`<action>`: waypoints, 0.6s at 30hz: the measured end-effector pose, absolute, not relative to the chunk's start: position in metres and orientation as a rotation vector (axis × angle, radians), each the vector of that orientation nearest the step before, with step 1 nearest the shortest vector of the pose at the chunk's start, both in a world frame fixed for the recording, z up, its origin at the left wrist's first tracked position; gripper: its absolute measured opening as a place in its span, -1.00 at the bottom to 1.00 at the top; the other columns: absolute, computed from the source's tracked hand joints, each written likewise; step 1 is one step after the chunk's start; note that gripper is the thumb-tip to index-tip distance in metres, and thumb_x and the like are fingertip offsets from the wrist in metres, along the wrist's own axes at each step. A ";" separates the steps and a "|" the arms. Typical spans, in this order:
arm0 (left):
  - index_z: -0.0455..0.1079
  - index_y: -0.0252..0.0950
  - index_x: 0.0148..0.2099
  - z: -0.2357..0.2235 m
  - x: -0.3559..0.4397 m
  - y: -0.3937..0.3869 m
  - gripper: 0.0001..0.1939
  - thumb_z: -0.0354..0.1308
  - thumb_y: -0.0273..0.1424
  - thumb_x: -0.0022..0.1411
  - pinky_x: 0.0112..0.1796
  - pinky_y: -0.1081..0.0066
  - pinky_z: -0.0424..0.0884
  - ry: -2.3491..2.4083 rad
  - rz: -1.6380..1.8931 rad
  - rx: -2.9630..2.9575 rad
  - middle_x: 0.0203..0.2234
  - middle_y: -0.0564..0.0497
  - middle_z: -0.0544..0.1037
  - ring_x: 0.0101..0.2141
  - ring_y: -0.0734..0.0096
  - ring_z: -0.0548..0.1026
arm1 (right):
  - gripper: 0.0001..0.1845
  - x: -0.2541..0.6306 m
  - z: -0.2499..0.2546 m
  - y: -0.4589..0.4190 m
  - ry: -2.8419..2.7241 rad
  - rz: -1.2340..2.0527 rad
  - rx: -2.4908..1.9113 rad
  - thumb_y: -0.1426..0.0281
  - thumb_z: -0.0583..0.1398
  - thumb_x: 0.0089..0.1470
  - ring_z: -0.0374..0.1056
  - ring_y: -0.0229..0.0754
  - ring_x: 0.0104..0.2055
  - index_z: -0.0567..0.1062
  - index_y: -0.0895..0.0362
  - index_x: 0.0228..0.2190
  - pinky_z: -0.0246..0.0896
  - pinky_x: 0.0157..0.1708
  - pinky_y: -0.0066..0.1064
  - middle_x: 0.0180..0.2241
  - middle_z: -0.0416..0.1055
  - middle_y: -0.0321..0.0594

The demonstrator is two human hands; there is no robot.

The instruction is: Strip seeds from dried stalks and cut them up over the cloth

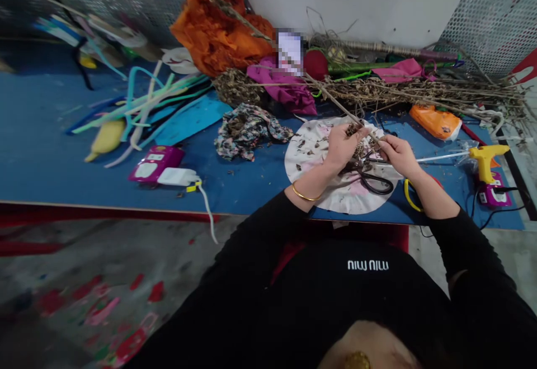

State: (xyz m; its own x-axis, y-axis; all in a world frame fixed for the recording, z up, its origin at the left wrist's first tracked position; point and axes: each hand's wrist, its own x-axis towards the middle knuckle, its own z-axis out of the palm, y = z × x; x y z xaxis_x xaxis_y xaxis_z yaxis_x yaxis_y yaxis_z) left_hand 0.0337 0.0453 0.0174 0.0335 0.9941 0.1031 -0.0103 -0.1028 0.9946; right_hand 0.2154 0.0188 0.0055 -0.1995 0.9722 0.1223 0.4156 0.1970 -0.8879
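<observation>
A long dried plant stem [331,96] slants from the upper left down into my hands. My left hand [342,148] is closed around it near its lower part, with brown dried leaves at the fingers. My right hand [397,154] pinches the stem's lower end. Beneath both hands lies a round white cloth [335,204] scattered with dried leaf bits. Black-handled scissors [376,184] rest on the cloth under my hands, their blades partly hidden.
Dried branches [377,90] lie along the back, near an orange packet [435,122]. A yellow glue gun [486,159] stands right, beside yellow-handled scissors [411,195]. Left are a patterned cloth [247,131], a purple power socket [155,165], foam strips [138,106] and orange crumpled material [222,33].
</observation>
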 end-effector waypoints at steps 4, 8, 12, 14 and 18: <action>0.28 -0.24 -0.55 0.010 0.038 0.045 -0.58 0.43 -0.31 0.20 -0.38 0.42 0.22 1.296 1.360 1.372 -0.62 0.14 0.25 -0.46 0.45 0.26 | -0.47 0.213 0.000 0.017 -1.767 0.788 -1.371 -0.13 0.10 0.25 0.15 -0.26 -0.50 0.38 0.05 -0.45 0.05 -0.40 -0.37 -0.59 0.28 -0.36; 0.26 -0.25 -0.53 0.008 0.045 0.040 -0.58 0.37 -0.36 0.29 -0.38 0.42 0.21 1.192 1.402 1.352 -0.60 0.14 0.22 -0.48 0.48 0.24 | -0.50 0.213 -0.001 0.018 -1.744 0.675 -1.390 -0.08 0.10 0.27 0.17 -0.25 -0.50 0.41 0.06 -0.44 0.07 -0.38 -0.36 -0.59 0.29 -0.35; 0.34 -0.26 -0.42 0.013 0.043 0.036 -0.63 0.28 -0.20 0.38 -0.52 0.47 0.17 0.911 1.289 1.041 -0.56 0.11 0.33 -0.56 0.55 0.24 | -0.49 0.218 0.003 0.020 -1.675 0.761 -1.338 -0.10 0.09 0.27 0.12 -0.27 -0.56 0.44 0.06 -0.41 0.07 -0.43 -0.37 -0.62 0.25 -0.40; 0.39 -0.28 -0.37 0.018 0.036 0.036 -0.68 0.30 -0.21 0.35 -0.59 0.50 0.11 0.814 1.227 0.924 -0.48 0.05 0.45 -0.58 0.58 0.27 | -0.47 0.221 0.006 0.022 -1.645 0.796 -1.326 -0.14 0.10 0.26 0.10 -0.28 -0.58 0.44 0.05 -0.43 0.06 -0.45 -0.37 -0.64 0.24 -0.41; 0.52 -0.30 -0.23 0.029 0.013 0.039 -0.94 0.31 -0.41 0.29 -0.63 0.55 0.03 0.813 1.210 0.832 -0.41 0.01 0.55 -0.56 0.61 0.35 | -0.49 0.229 0.010 0.024 -1.645 0.783 -1.323 -0.11 0.15 0.24 0.10 -0.29 -0.58 0.47 0.06 -0.44 0.05 -0.47 -0.38 -0.65 0.24 -0.42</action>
State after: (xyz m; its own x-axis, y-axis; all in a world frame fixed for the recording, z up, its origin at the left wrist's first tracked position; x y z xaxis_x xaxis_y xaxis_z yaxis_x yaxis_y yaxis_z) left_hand 0.0131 0.0389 0.0287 0.1646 0.9826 -0.0856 -0.4509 0.1522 0.8795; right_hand 0.2291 0.0245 0.0095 -0.0668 0.9698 0.2345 0.4292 0.2401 -0.8707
